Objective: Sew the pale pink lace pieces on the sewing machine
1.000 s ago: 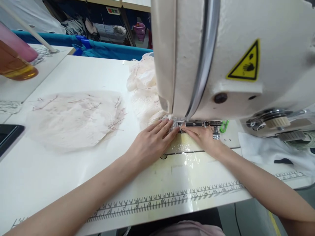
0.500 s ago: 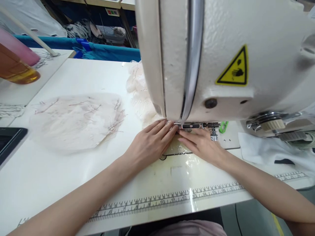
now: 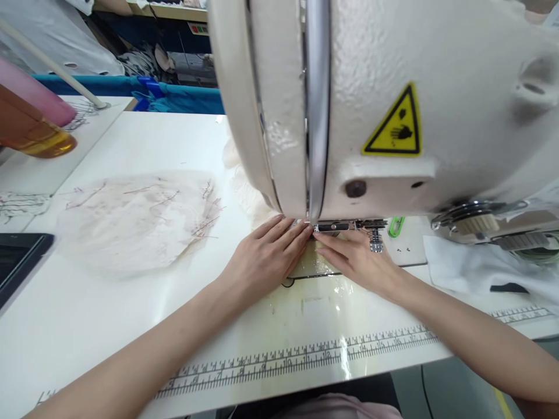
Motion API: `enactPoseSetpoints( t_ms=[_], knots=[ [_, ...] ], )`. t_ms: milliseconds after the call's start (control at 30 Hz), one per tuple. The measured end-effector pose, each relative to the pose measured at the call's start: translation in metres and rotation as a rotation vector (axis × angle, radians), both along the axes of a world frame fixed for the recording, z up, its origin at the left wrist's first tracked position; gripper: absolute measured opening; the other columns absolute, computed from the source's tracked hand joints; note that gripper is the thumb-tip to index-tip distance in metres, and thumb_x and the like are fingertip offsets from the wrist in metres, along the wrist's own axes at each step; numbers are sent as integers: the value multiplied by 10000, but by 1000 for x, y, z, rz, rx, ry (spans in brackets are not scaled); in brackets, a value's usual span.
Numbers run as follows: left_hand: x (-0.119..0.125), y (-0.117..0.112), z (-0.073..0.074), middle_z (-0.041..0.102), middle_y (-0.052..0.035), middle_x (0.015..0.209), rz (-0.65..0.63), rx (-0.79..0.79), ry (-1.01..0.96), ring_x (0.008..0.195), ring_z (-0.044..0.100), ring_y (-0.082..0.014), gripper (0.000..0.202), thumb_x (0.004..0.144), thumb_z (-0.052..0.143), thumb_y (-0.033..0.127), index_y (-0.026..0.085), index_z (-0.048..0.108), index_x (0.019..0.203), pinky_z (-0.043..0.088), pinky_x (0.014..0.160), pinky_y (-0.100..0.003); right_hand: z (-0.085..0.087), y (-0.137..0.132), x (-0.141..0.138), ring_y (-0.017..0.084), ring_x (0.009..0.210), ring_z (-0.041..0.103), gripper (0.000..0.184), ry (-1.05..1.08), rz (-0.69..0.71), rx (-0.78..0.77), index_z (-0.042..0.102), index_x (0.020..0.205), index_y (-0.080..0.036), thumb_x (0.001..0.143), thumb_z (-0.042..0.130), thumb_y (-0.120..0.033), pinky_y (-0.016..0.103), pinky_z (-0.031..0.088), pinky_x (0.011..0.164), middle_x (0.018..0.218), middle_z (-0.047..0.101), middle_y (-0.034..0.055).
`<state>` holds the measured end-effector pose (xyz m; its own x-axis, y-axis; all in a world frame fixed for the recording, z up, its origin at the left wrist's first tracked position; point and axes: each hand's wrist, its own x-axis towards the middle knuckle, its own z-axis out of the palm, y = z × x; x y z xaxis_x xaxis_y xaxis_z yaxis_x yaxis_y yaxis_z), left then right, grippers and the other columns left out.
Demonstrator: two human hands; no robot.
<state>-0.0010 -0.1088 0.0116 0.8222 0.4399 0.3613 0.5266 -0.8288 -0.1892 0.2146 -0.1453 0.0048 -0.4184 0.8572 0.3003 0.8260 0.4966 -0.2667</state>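
Observation:
A sewing machine [image 3: 279,116] with a pale head fills the upper right, its metal presser foot and guide [image 3: 336,226] low over the bed. My left hand [image 3: 268,253] lies flat, fingers stretched forward, beside the foot. Its fingertips rest at the near edge of thin cream fabric [image 3: 251,195], which runs back behind the machine head. To the right, my right hand [image 3: 360,256] reaches partly under the guide, fingers extended and thumb apart, tips close to the left hand's. Whatever cloth lies beneath the fingertips is mostly hidden.
A sheer pale cloth piece with loose threads [image 3: 144,221] lies on the table at left. Also there are a dark-edged device [image 3: 21,262] and an amber bottle [image 3: 35,131]. A green clip [image 3: 396,227] and white cloth [image 3: 467,267] are at right. A printed ruler [image 3: 283,364] follows the front edge.
The view has shifted slightly, so the machine head appears further left and covers more of the cream fabric. Both hands keep nearly the same place and pose by the presser foot.

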Motion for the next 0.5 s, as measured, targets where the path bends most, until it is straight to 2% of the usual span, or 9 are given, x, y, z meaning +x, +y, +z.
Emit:
enactPoseSetpoints(
  t_ms=[167,367,500],
  knots=[
    [1,1,-1,645,-99,1214,18,-50,-16,1165,587,-263,334,960,434,227,115,594,1231,473,1024,-429,1,0,-1,229,1001,610,310,-29,-2,15,624,1194,-276,947,462,-369,415,436,903,1055,677,67],
    [4,1,2,623,-142,1241,25,-28,5,1151,594,-284,334,956,429,215,60,608,1192,475,1014,-440,2,-1,-4,226,1038,592,336,-74,-4,101,615,1191,-241,969,408,-382,428,433,938,1057,681,76],
    [4,2,3,635,-129,1226,35,-33,1,1157,590,-275,331,959,421,226,87,611,1193,471,1018,-440,2,-1,-6,245,1008,594,365,-111,-22,115,611,1196,-223,974,379,-396,470,413,961,1009,688,87]
  ],
)
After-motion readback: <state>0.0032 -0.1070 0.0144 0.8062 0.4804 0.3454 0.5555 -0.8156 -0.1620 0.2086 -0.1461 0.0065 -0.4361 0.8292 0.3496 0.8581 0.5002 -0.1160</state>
